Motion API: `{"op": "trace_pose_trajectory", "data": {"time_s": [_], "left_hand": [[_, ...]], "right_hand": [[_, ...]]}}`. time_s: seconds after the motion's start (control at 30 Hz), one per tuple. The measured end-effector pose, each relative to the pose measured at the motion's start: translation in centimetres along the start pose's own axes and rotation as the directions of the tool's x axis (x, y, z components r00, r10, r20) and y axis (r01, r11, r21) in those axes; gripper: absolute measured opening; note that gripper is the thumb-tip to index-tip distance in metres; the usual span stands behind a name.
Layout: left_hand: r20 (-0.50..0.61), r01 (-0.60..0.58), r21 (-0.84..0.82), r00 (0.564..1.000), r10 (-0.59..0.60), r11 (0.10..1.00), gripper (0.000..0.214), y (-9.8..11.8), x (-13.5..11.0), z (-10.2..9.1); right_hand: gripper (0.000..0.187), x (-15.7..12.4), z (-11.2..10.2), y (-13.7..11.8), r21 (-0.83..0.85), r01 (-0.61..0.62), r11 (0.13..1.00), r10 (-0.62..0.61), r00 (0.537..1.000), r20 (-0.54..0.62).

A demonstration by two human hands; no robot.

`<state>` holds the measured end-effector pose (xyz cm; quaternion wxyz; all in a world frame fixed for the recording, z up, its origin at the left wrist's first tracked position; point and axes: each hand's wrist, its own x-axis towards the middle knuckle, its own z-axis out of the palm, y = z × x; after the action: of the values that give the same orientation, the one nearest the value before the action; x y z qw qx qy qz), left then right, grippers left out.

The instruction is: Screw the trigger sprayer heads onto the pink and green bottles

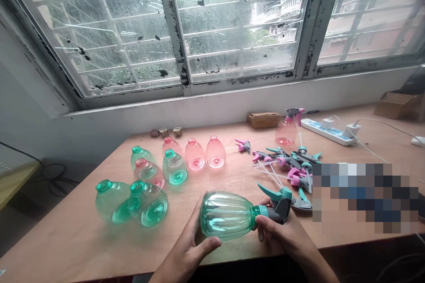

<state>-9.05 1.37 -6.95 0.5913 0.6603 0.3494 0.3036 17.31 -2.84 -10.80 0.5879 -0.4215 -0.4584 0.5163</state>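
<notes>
A clear green spray bottle (pixel 226 214) lies sideways in the air above the table's front edge, its base to the left. My left hand (pixel 191 243) wraps around the base end, thumb along the lower side. With thumb and fingers, my right hand (pixel 279 230) grips the neck, where a grey and teal trigger sprayer head (pixel 280 205) sits on the bottle. The teal trigger points up and left. Whether the collar is fully tight, I cannot tell. Just beyond my right hand lies a pile of loose sprayer heads (pixel 299 163) in pink, teal and grey, with thin white tubes.
Several open green bottles (pixel 154 205) and pink bottles (pixel 215 152) stand at the left and middle. A pink spray bottle (pixel 286 132) with its head on stands at the back, near a cardboard box (pixel 264 120) and a white power strip (pixel 328 131). A blurred-out patch covers the right side.
</notes>
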Motion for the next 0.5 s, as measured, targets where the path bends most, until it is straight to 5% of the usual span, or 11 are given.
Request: {"op": "trace_pose_trajectory", "data": {"time_s": [0.5], "left_hand": [[-0.038, -0.012, 0.076, 0.999, 0.015, 0.997, 0.106, -1.0, 0.2, 0.0]], "right_hand": [[0.04, 0.0, 0.2, -0.4, 0.025, 0.007, 1.0, -0.006, 1.0, -0.022]]}}
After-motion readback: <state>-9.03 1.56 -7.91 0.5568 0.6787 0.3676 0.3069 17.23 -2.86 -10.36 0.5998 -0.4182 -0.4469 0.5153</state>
